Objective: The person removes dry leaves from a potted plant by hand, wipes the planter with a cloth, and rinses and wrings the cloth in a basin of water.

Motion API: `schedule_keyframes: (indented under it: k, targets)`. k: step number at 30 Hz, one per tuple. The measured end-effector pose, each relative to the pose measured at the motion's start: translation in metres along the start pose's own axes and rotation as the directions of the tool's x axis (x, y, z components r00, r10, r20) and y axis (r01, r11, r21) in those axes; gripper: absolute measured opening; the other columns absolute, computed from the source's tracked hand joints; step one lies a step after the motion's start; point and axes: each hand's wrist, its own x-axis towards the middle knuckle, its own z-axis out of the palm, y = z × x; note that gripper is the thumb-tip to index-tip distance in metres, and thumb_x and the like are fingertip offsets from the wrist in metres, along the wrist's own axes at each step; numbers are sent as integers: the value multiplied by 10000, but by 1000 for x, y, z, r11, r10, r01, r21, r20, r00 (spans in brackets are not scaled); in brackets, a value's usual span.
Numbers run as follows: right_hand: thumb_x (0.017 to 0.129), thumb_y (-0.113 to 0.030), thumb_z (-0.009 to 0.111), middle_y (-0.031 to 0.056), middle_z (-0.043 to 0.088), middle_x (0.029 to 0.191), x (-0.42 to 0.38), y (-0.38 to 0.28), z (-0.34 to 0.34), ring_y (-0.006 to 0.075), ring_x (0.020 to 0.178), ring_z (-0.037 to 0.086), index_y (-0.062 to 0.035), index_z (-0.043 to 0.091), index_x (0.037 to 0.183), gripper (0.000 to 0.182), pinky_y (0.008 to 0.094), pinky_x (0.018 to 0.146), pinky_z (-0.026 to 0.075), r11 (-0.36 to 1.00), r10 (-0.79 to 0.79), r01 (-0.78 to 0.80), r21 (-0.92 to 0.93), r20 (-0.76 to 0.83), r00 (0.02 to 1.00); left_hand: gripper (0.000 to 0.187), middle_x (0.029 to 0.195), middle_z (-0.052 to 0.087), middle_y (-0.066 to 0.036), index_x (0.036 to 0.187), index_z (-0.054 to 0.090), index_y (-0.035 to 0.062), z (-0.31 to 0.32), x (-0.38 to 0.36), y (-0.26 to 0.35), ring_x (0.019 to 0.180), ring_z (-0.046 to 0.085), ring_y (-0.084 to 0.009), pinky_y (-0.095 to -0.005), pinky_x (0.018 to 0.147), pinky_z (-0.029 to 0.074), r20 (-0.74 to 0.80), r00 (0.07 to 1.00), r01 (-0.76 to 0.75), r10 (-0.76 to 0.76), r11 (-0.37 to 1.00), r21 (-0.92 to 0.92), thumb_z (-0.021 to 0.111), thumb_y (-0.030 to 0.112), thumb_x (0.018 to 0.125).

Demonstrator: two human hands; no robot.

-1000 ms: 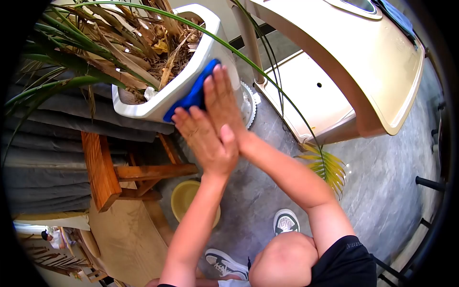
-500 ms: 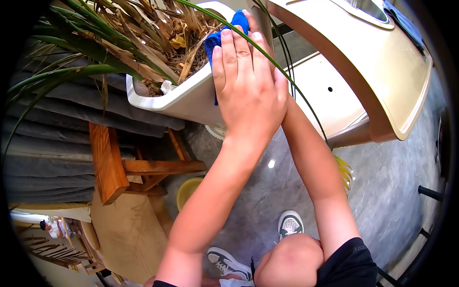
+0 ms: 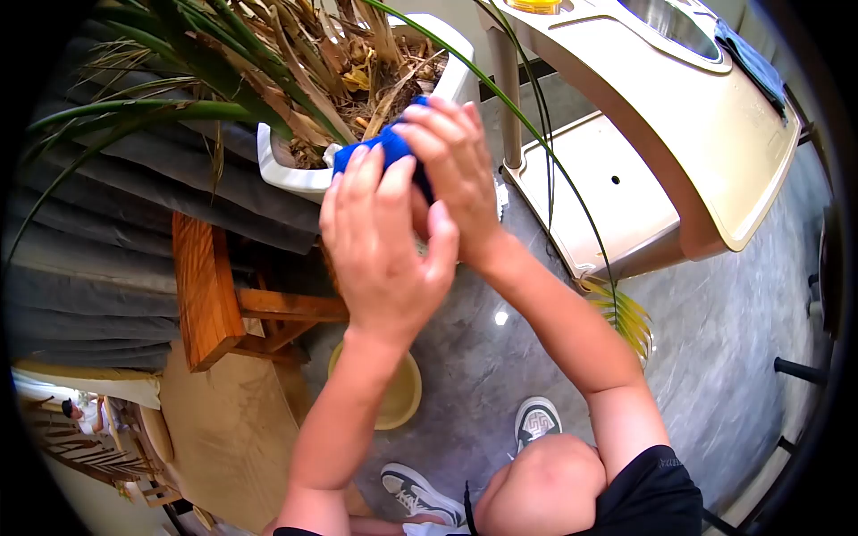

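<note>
A blue cloth (image 3: 382, 146) is bunched over the near rim of a white planter (image 3: 295, 177). My left hand (image 3: 380, 241) has its fingers bent over the near side of the cloth, thumb raised apart. Just to its right, my right hand (image 3: 456, 174) grips the cloth's other end, with part of its palm hidden behind the left hand. Inside the planter stands a plant (image 3: 290, 89) with long green leaves and dry brown stalks, rooted in shredded brown matter. Under my hands the planter's outer wall is mostly covered from view.
To the right stands a beige stand (image 3: 706, 116) with a round metal inset and a blue-grey cloth (image 3: 751, 62) over its edge. A wooden stool (image 3: 204, 295), a yellow basin (image 3: 400, 393) and grey curtains (image 3: 89, 268) are on the left. Long thin leaves hang across the middle.
Both hands and the blue cloth have slid left and nearer along the planter rim. The left hand, which lay flat over the right, now sits beside it with bent fingers.
</note>
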Motion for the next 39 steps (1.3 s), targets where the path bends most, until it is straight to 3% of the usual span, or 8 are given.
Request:
schedule_keyframes:
  k: [6,10,15,24,28,32,35,39]
  targets:
    - [895,-255,666,78,571,1332,-6,-31,12,259,1358,495,-99,583,1314,455,511,1251,200,985,-102,116,-130,111,989,484,1378,571,-226,1291,571,10,-9,-36,-39,1352,513,-377,-532,1149,354,-71,997,2,-3,1000,-10,668,187,851]
    - [911,-222,654,52,580,1369,0,-4,-3,229,1358,504,-134,562,1376,482,509,1277,101,927,-138,176,-332,133,981,545,1427,535,-242,1360,546,11,-6,-20,-27,1378,481,-403,-520,1176,327,30,999,-39,42,995,-95,672,161,852]
    - [948,-182,618,92,623,1390,10,58,-22,290,1367,518,-70,609,1338,405,485,1221,259,990,-13,18,-141,35,999,606,1479,474,-258,1402,535,38,19,10,13,1418,419,-402,-519,1196,279,138,986,-73,89,990,-118,694,268,864]
    - [933,-111,615,108,599,1383,11,22,-19,309,1316,536,-29,613,1347,422,494,1175,333,974,-139,157,-160,119,983,599,1476,509,-214,1434,506,7,14,-13,-15,1413,453,-361,-517,1190,305,34,999,-33,39,988,-148,645,216,890]
    - [911,-159,631,107,551,1441,2,-26,5,292,1382,480,-53,564,1420,524,475,1216,272,966,-153,200,-164,261,953,566,1524,471,-219,1458,479,14,-4,-51,-43,1456,409,-370,-527,1203,280,-6,995,95,-97,987,-128,593,203,937]
    - [981,-187,481,87,405,1597,-25,-56,43,250,1504,341,-99,482,1505,531,442,1267,147,869,-185,332,-367,380,906,587,1576,372,-267,1500,402,-52,4,-86,-71,1494,328,-397,-506,1230,236,-11,973,222,-228,954,-201,466,274,1016]
    - [964,-230,437,88,358,1630,-18,-70,56,214,1520,314,-54,442,1521,584,409,1278,148,671,-266,577,-465,575,773,603,1633,265,-264,1554,278,-78,7,-93,-85,1537,227,-385,-437,1253,179,96,922,363,-376,748,-555,333,287,1077]
    - [954,-245,436,114,328,1643,5,-88,66,244,1533,285,-4,411,1525,620,415,1284,131,542,-273,704,-459,696,664,628,1635,295,-188,1558,284,-69,20,-88,-92,1521,262,-283,-363,1234,198,233,795,469,-560,324,-821,261,368,1107]
